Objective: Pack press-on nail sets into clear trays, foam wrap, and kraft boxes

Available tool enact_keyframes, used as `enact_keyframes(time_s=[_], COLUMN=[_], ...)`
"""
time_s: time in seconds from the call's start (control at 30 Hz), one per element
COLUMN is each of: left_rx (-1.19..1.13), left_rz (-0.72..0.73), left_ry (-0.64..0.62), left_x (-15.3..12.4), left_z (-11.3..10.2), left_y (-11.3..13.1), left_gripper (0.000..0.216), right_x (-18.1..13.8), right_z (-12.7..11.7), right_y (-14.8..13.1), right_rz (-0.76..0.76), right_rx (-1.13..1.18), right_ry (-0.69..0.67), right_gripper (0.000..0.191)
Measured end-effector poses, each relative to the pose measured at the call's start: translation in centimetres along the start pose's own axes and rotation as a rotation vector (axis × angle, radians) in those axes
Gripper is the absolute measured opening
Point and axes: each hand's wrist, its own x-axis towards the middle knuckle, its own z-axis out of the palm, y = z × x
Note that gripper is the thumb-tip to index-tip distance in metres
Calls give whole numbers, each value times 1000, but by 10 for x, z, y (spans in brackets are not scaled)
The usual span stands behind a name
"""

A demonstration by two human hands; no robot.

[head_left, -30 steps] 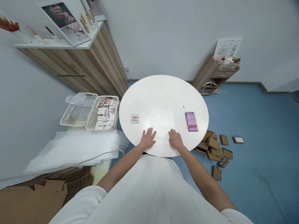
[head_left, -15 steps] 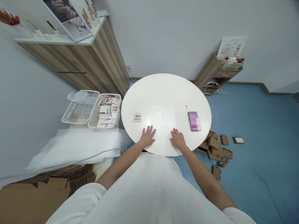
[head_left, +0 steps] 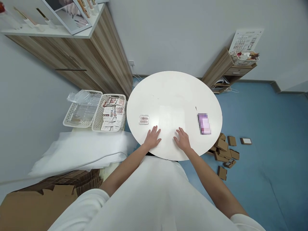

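My left hand (head_left: 152,138) lies flat and open on the near part of a round white table (head_left: 173,89), holding nothing. My right hand (head_left: 182,140) rests flat beside it, fingers spread, also holding nothing. A small clear case of pink press-on nails (head_left: 144,119) sits on the table just left of my left hand, apart from it. A blurred purple rectangular object (head_left: 204,124) lies on the table to the right of my right hand.
Two white baskets stand left of the table: one with clear plastic cases (head_left: 81,108), one with nail packets (head_left: 111,112). White foam sheets (head_left: 79,150) and flat cardboard (head_left: 36,199) lie near left. Small brown boxes (head_left: 225,150) litter the blue floor. Wooden cabinets stand behind.
Both hands stay flat on the table. The view has shifted slightly, so everything sits a little to the right and higher than before.
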Motion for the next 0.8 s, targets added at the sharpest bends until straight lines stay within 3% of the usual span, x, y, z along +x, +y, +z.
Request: enact_keyframes(time_s=[0.1, 0.2, 0.37, 0.57, 0.8], left_rx=[-128, -322, -667, -810, -849], left_rz=[-221, -489, -699, -725, -644], left_ry=[207, 355, 342, 258, 215], left_x=[-3, 0, 18, 30, 25], left_z=[-11, -21, -31, -33, -33], left_y=[-26, -61, -103, -112, -107], left_gripper=[54, 56, 53, 44, 42], right_x=[23, 49, 88, 104, 93], right_z=[5, 16, 39, 52, 50], right_y=[-36, -73, -119, -144, -147], right_rz=[53, 110, 235, 396, 379], right_rx=[278, 516, 786, 1046, 1097], right_ry=[3, -115, -276, -330, -325], right_gripper=[45, 47, 50, 58, 60])
